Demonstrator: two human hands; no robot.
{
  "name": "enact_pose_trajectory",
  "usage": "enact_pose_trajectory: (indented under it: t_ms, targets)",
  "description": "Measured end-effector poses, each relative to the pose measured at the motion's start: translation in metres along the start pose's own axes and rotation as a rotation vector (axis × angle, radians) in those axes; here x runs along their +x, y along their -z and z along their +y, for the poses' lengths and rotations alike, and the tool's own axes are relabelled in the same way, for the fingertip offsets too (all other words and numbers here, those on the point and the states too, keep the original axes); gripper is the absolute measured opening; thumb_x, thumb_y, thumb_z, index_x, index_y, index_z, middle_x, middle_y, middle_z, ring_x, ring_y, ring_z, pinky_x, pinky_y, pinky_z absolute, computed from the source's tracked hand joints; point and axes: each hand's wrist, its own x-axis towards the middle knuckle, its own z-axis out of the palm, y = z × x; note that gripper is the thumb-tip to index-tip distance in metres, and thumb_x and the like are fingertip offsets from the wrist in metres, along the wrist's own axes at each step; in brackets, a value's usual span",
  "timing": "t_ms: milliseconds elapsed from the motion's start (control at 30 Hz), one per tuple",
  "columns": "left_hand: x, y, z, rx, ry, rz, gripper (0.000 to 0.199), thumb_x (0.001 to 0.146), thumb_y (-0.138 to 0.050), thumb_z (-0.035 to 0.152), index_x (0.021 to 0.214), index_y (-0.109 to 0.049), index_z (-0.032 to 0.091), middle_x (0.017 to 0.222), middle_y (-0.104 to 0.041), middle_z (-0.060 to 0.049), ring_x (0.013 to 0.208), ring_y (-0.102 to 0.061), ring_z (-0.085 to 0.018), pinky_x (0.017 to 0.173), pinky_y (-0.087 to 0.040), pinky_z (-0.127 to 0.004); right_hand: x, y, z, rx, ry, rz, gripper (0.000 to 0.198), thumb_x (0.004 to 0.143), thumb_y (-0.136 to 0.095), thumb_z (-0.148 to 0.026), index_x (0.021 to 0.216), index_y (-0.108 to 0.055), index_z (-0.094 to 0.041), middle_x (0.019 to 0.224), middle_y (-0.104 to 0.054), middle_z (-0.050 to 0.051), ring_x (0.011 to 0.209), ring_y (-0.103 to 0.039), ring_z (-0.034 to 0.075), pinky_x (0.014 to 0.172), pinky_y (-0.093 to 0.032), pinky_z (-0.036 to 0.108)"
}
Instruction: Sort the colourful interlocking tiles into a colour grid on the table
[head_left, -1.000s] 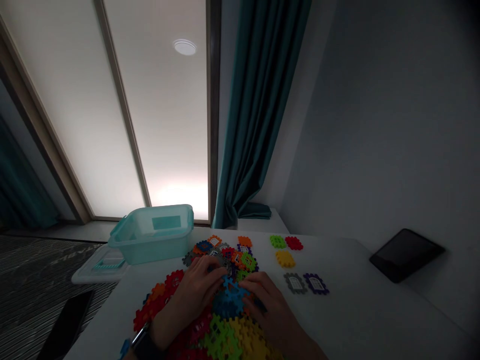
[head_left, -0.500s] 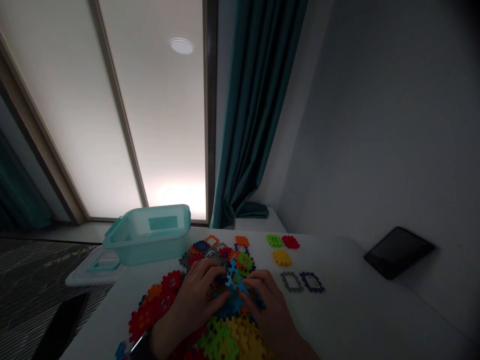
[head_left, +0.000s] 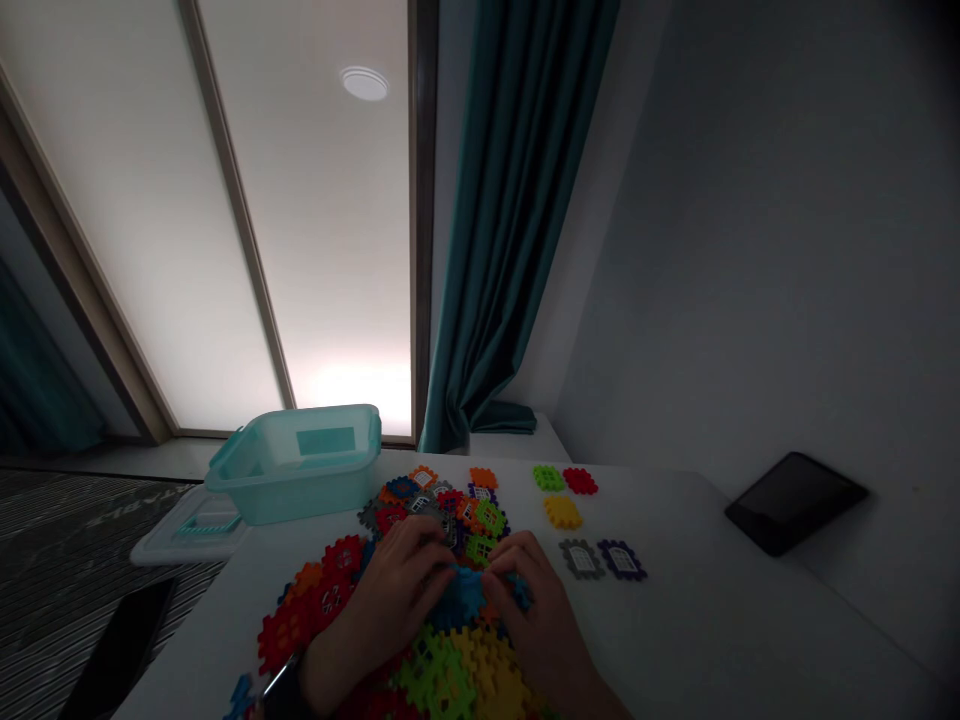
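Observation:
My left hand [head_left: 401,580], with a watch at its wrist, pinches the left side of a light-blue interlocking building tile [head_left: 468,582]. From the other side, my right hand [head_left: 529,590] has its thumb and forefinger closed on the same tile. Fingers cover part of it, and it is hard to part from the blue tiles just below. Around my hands lies a pile of notched plastic tiles: red ones [head_left: 289,630] at the left, green ones [head_left: 439,675] and yellow ones [head_left: 495,675] in front, and mixed window tiles [head_left: 442,505] behind.
A teal plastic box [head_left: 300,500] stands at the back left, beside its lid [head_left: 184,535]. Right of the pile lie separate green [head_left: 548,478], red [head_left: 580,481], yellow [head_left: 562,512], grey [head_left: 581,560] and purple [head_left: 622,561] tiles. A black tablet [head_left: 796,503] is farther right.
The light-blue tile, which stood up between my hands, is now lower and tilted flatter. My left fingers have closed in on it, and both hands are nearer each other.

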Motion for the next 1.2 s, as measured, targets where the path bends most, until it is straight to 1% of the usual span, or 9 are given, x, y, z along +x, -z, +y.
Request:
enact_pose_trajectory:
  t_ms: [100, 200, 400, 567, 733, 800, 900, 1033, 1200]
  targets:
    - [0.002, -0.003, 0.006, -0.263, 0.249, -0.007, 0.016, 0.101, -0.052, 0.024, 0.089, -0.061, 0.021, 0.104, -0.059, -0.007, 0.094, -0.063, -0.021, 0.081, -0.053, -0.033, 0.0, 0.001, 0.002, 0.132, -0.133, -0.094, 0.021, 0.099, -0.056, -0.041, 0.09, -0.061, -0.023, 0.087, -0.062, 0.002, 0.082, -0.064, 0.019, 0.074, -0.053, 0.03]
    - [0.005, -0.006, 0.007, -0.437, 0.406, -0.031, 0.025, 0.102, -0.051, 0.033, 0.081, -0.058, 0.02, 0.099, -0.058, -0.006, 0.085, -0.061, -0.019, 0.074, -0.051, -0.03, -0.004, -0.001, 0.007, 0.262, -0.264, -0.173, 0.023, 0.098, -0.058, -0.044, 0.107, -0.065, -0.024, 0.093, -0.067, 0.003, 0.086, -0.067, 0.021, 0.077, -0.056, 0.032]
    - [0.005, -0.009, 0.001, -0.543, 0.475, -0.048, 0.035, 0.1, -0.052, 0.047, 0.078, -0.055, 0.02, 0.095, -0.057, -0.004, 0.082, -0.057, -0.019, 0.071, -0.046, -0.029, -0.006, -0.006, 0.01, 0.423, -0.362, -0.164, 0.035, 0.095, -0.06, -0.053, 0.112, -0.068, -0.023, 0.082, -0.068, 0.003, 0.077, -0.067, 0.021, 0.068, -0.057, 0.032]
    - [0.006, -0.008, 0.008, -0.528, 0.459, -0.073, 0.029, 0.1, -0.051, 0.042, 0.08, -0.055, 0.021, 0.093, -0.056, -0.004, 0.081, -0.056, -0.019, 0.07, -0.046, -0.029, 0.0, -0.003, 0.007, 0.335, -0.322, -0.088, 0.037, 0.093, -0.063, -0.053, 0.11, -0.068, -0.021, 0.081, -0.067, 0.002, 0.072, -0.064, 0.019, 0.065, -0.055, 0.03]
    - [0.006, -0.006, 0.014, -0.482, 0.442, -0.124, 0.022, 0.097, -0.056, 0.035, 0.082, -0.06, 0.021, 0.085, -0.059, -0.003, 0.079, -0.057, -0.02, 0.069, -0.043, -0.029, 0.002, 0.005, 0.004, 0.122, -0.203, -0.074, 0.029, 0.099, -0.056, -0.047, 0.09, -0.067, -0.021, 0.081, -0.066, 0.003, 0.077, -0.064, 0.02, 0.066, -0.052, 0.028]
    - [0.005, -0.007, 0.013, -0.516, 0.487, -0.153, 0.022, 0.097, -0.057, 0.038, 0.085, -0.062, 0.021, 0.08, -0.06, -0.001, 0.075, -0.056, -0.019, 0.066, -0.041, -0.028, 0.002, 0.008, 0.004, 0.055, -0.1, -0.068, 0.026, 0.101, -0.054, -0.042, 0.091, -0.067, -0.022, 0.084, -0.067, 0.003, 0.08, -0.065, 0.019, 0.068, -0.052, 0.028]
    - [0.006, -0.008, 0.009, -0.682, 0.561, -0.172, 0.027, 0.095, -0.06, 0.047, 0.09, -0.063, 0.02, 0.076, -0.062, 0.0, 0.072, -0.057, -0.019, 0.066, -0.042, -0.027, 0.0, 0.01, 0.005, -0.054, 0.129, -0.076, 0.017, 0.104, -0.052, -0.033, 0.099, -0.067, -0.025, 0.091, -0.068, 0.004, 0.085, -0.066, 0.019, 0.075, -0.054, 0.03]
    - [0.008, -0.009, 0.005, -0.854, 0.651, -0.083, 0.034, 0.089, -0.066, 0.054, 0.089, -0.062, 0.02, 0.076, -0.063, 0.0, 0.075, -0.06, -0.019, 0.069, -0.044, -0.028, -0.003, 0.01, 0.007, -0.232, 0.379, -0.138, 0.019, 0.104, -0.049, -0.019, 0.11, -0.065, -0.028, 0.103, -0.069, 0.006, 0.095, -0.066, 0.02, 0.085, -0.055, 0.035]
    - [0.009, -0.009, 0.003, -0.812, 0.712, -0.033, 0.034, 0.084, -0.07, 0.054, 0.082, -0.061, 0.021, 0.073, -0.06, 0.003, 0.069, -0.056, -0.017, 0.063, -0.041, -0.025, -0.006, 0.007, 0.008, -0.335, 0.463, -0.203, 0.022, 0.101, -0.051, -0.011, 0.106, -0.064, -0.028, 0.105, -0.069, 0.006, 0.102, -0.066, 0.022, 0.09, -0.056, 0.038]
